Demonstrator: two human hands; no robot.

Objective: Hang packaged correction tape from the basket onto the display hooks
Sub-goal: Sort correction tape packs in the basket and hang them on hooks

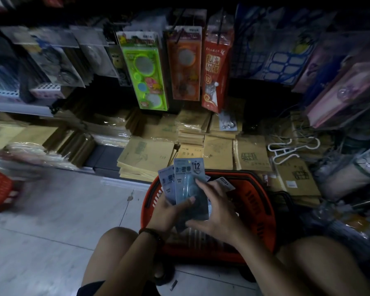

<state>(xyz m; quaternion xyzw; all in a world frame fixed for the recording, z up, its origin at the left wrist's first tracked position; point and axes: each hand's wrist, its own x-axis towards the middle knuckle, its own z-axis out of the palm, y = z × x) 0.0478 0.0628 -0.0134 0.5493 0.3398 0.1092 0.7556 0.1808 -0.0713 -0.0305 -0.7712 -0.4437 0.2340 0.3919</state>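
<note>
Over the red basket (259,201) on the floor, my left hand (169,212) grips a fanned stack of blue-grey correction tape packs (186,178) from below, thumb across the front pack. My right hand (216,212) holds the same stack on its right side, fingers on the front pack and thumb under its lower edge. Another white pack (225,183) peeks out of the basket behind my right hand. Display hooks (219,33) carry hanging packaged goods on the dark wall above. The basket's inside is mostly hidden by my hands.
Stacks of tan exercise books (146,155) lie on the low shelf just behind the basket. Green (144,69), orange (185,63) and red (217,67) hanging packs fill the hooks. A second red basket (0,189) sits at the left edge. My knees frame the basket on pale floor tiles.
</note>
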